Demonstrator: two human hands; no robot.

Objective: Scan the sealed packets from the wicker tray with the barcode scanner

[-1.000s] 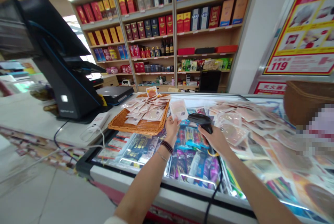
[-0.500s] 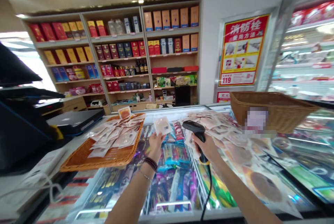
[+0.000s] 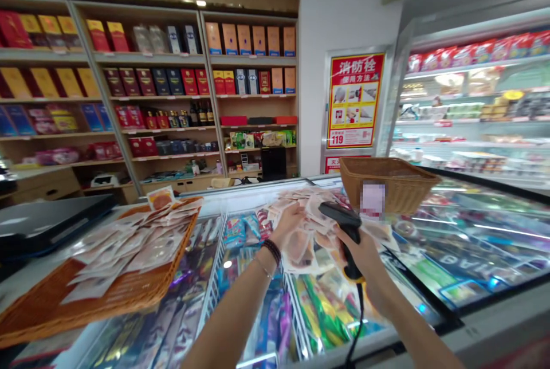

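**A:** What are you seeing the right hand [image 3: 363, 254] doing?

**B:** From my end, I'm seeing its fingers wrapping closed around the handle of the black scanner [image 3: 341, 215]. The scanner is sitting above the flat packets [image 3: 298, 247], its head tilting over toward the left hand [image 3: 292, 219], and a dark cord [image 3: 360, 311] is trailing down from the handle.

**A:** And the left one? Is it gripping anything?

**B:** I'm finding it at the near left part of the pile, its fingers reaching over the packets and bending slightly. They're overlapping the packets so much that I can't tell how far they're opening or whether they're pinching one. A dark beaded bracelet [image 3: 272, 251] is circling that wrist.

**A:** Where are the packets lying?

**B:** They're spreading in a loose, overlapping heap on the glass-topped case [image 3: 240, 196], with colourful packages showing beneath the glass. More packets are lying in the orange woven tray [image 3: 51, 291] on the left, one with a round brown picture leaning up at its far edge.

**A:** What else are you noticing?

**B:** A brown wicker basket [image 3: 399, 194] is standing just beyond the heap, to the right, and a red and yellow poster [image 3: 356, 99] is hanging on the wall behind it.
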